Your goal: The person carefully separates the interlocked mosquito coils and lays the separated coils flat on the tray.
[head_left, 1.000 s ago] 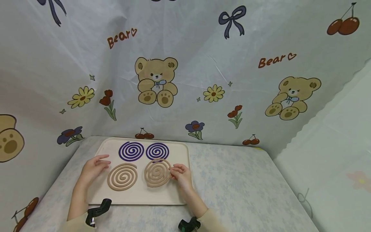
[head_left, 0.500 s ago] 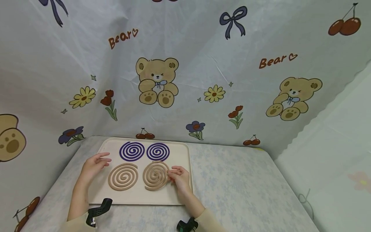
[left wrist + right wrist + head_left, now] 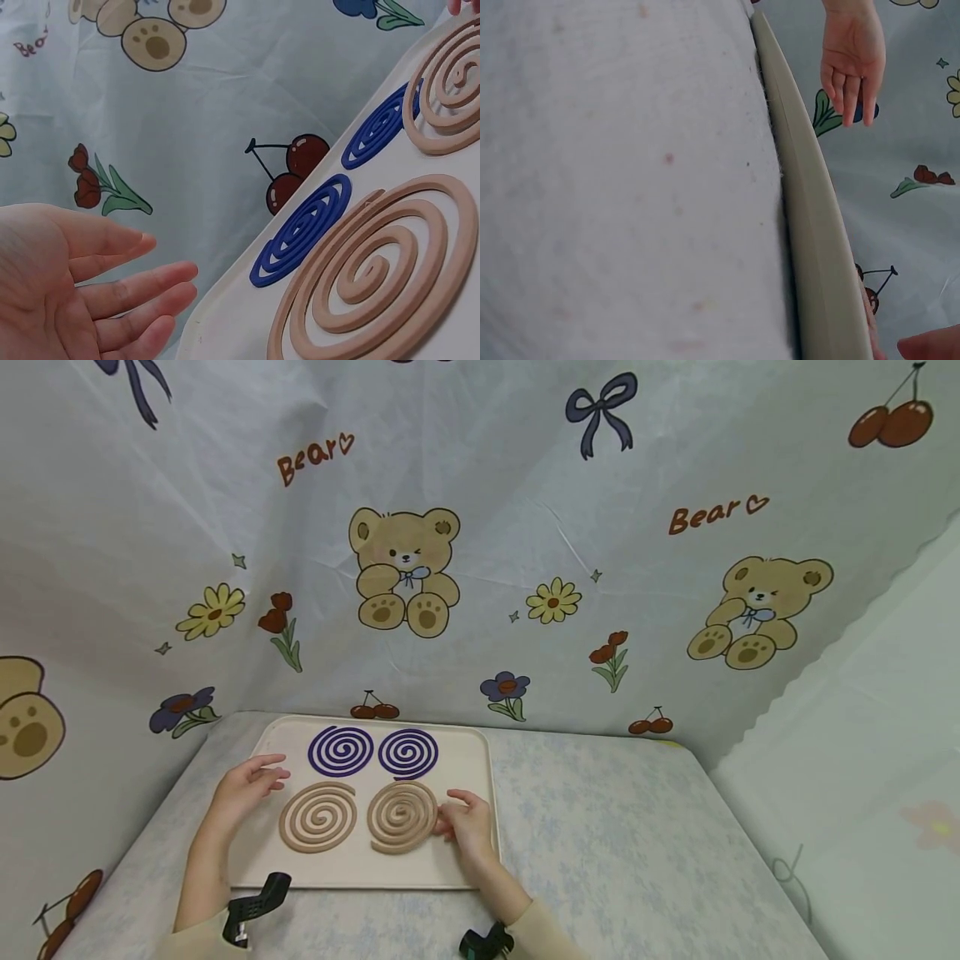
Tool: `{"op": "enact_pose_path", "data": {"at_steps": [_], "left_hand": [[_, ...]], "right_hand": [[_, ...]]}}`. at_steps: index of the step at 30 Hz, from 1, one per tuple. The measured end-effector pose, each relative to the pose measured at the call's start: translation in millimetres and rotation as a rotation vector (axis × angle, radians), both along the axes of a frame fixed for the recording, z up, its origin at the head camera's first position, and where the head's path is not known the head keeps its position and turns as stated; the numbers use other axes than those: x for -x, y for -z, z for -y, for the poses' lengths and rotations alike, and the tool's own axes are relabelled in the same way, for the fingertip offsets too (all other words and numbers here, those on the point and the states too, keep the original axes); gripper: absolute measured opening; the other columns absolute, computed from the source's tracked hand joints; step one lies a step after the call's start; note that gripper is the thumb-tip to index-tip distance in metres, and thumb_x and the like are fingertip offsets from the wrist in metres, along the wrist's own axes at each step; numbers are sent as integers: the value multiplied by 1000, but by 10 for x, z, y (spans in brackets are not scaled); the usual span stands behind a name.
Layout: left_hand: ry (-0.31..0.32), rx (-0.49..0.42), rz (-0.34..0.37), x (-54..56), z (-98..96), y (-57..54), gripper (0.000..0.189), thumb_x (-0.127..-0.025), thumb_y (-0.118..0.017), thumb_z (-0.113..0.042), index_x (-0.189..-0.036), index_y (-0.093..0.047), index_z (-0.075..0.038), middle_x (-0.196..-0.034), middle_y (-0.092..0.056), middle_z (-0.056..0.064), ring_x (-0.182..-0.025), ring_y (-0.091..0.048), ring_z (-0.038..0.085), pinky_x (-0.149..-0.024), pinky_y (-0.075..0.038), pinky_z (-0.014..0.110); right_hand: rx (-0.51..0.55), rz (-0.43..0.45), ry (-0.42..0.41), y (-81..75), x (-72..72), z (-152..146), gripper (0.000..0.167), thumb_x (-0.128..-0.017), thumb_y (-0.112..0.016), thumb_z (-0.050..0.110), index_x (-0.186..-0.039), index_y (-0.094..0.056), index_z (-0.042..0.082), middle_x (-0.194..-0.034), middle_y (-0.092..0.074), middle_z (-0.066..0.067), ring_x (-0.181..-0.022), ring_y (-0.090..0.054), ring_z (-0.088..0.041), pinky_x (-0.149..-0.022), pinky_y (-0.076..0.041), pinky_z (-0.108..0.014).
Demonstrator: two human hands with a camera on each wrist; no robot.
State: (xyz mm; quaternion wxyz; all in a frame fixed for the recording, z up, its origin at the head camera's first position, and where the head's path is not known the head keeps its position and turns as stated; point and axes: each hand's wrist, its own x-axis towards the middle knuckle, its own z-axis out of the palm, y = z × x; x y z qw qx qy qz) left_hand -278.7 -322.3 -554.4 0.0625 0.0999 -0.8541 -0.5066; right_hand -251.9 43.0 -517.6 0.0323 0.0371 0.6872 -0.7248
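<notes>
Two tan clay-like spirals lie in the near half of the cream tray (image 3: 360,881): the left spiral (image 3: 318,818) and the right spiral (image 3: 402,817). Behind them on the tray are two blue-purple spirals, the left blue one (image 3: 301,231) and the right blue one (image 3: 381,126). My right hand (image 3: 467,828) is at the right tan spiral's outer edge, its fingers apart and the fingertips beside or just touching the rim. Over the tray's left edge, my left hand (image 3: 242,789) holds nothing, with fingers stretched loosely toward the spirals.
The tray stands on a pale patterned tabletop (image 3: 600,835), which extends well to the right. A white cloth (image 3: 495,527) printed with bears and flowers hangs behind it. Black wrist devices sit on both forearms.
The right tan spiral has come down flat onto the tray, slightly left and nearer. My right hand has lowered with it and loosened from its rim. My left hand stays put.
</notes>
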Motion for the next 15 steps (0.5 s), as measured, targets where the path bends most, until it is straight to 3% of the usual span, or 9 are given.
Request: {"op": "enact_pose_path", "data": {"at_steps": [4, 8, 10, 15], "left_hand": [[7, 28, 1, 21, 13, 41, 44, -98, -48, -33, -132, -52, -7, -106, -72, 10, -78, -62, -1, -71, -50, 20], [7, 33, -8, 7, 0, 7, 47, -98, -45, -36, -133, -51, -6, -105, -72, 6, -78, -61, -4, -71, -48, 16], [16, 8, -4, -66, -61, -128, 47, -98, -47, -35, -133, -50, -4, -103, -72, 5, -78, -61, -4, -69, -48, 16], [48, -24, 15, -330, -297, -606, 42, -98, -48, -24, -132, -50, 0, -107, -71, 13, -79, -61, -2, -76, -52, 24]], "right_hand": [[-75, -43, 4, -202, -108, -6, 39, -84, -52, -5, -121, -49, -16, -93, -66, -37, -47, -59, -5, -44, -41, -15], [-91, -61, 8, -317, -159, -14, 36, -84, -53, -4, -119, -52, -14, -94, -66, -36, -50, -60, -6, -45, -43, -15], [-83, -63, 0, -334, -155, -25, 34, -85, -53, -4, -117, -53, -13, -95, -66, -36, -52, -62, -10, -47, -44, -17], [-74, -76, -13, -322, -103, -70, 30, -85, -53, -3, -113, -56, -13, -95, -66, -36, -57, -62, -13, -49, -48, -20]]}}
